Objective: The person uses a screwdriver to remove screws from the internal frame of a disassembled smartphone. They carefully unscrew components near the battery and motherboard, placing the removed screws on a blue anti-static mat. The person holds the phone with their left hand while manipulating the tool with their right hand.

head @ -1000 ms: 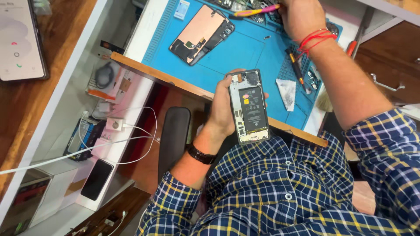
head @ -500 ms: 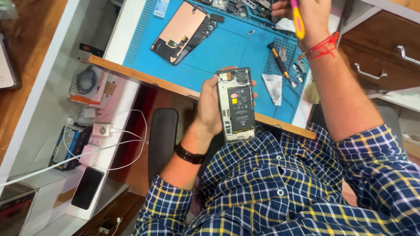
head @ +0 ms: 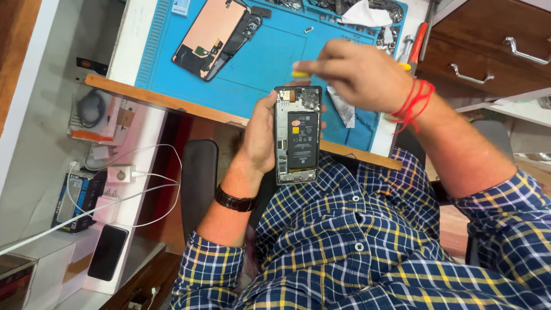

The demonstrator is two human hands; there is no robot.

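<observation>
My left hand [head: 261,135] grips an opened phone [head: 297,135] by its edge, back cover off, so its black battery and circuit boards face up. The phone is held upright over the desk's front edge. My right hand [head: 359,72], with a red thread around the wrist, hovers just above the phone's top end. It holds a yellow-handled tool [head: 300,73], whose tip points toward the top of the phone. The hand covers most of the tool.
A blue work mat [head: 258,57] covers the desk. A detached phone screen panel [head: 215,34] lies on it at the upper left, a white tissue [head: 364,14] and small parts at the top. Wooden drawers [head: 488,51] are on the right. Chargers, white cables [head: 132,178] and a dark phone [head: 107,252] rest on shelves to the left.
My right hand came down from the far edge of the mat with the yellow tool and now sits over the phone's top end. My left hand kept holding the phone.
</observation>
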